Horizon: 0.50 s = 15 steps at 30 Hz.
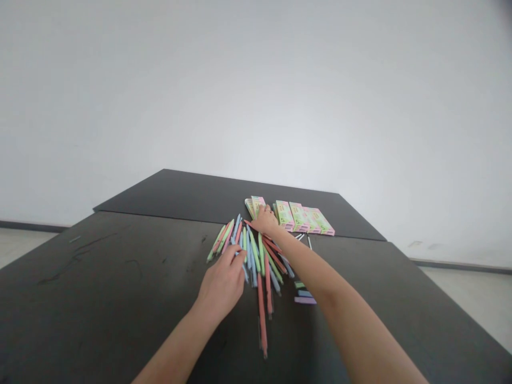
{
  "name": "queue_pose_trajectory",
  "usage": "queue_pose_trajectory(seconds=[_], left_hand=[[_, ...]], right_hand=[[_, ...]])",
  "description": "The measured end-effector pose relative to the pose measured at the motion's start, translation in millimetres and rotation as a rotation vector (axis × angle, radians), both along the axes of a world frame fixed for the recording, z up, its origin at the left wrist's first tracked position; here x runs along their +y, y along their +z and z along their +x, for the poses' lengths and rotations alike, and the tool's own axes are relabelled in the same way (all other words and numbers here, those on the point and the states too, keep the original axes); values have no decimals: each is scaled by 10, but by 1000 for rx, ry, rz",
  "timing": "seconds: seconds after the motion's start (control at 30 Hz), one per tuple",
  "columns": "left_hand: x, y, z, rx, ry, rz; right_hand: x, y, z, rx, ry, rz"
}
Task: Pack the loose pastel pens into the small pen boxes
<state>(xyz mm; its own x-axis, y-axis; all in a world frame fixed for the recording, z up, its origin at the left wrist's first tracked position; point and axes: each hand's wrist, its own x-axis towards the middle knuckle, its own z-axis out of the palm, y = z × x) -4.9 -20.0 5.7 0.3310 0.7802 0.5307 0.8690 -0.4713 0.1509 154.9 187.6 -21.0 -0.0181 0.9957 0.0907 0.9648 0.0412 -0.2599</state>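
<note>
A loose pile of slim pens [256, 256] in green, blue, red and pink lies fanned out on the black table. My left hand [224, 282] is at the pile's left side, its fingers bent and closed around a light green pen [245, 256] whose end shows at the fingertips. Beyond the pile, my right hand [266, 220] reaches to a small pink and green box [257, 201], fingers closed over its near part. The hand hides much of that box, and its fingertips are partly out of sight.
More printed boxes [285, 213] stand in a row to the right of my right hand. Short green, blue and purple pieces [305, 300] lie beside my right forearm, and thin white sticks [309, 241] lie before the boxes. Behind the table [132, 298] rises a white wall [256, 96].
</note>
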Motion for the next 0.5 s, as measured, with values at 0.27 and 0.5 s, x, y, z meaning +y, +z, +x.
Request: queue_pose_trajectory(seconds=[0.27, 0.5], left_hand=[[48, -59, -36, -102, -32, -18], [116, -101, -53, -303, -96, -112]], right_hand=[[-364, 190, 76, -12, 13, 47], [-1027, 498, 161, 82, 124, 236]])
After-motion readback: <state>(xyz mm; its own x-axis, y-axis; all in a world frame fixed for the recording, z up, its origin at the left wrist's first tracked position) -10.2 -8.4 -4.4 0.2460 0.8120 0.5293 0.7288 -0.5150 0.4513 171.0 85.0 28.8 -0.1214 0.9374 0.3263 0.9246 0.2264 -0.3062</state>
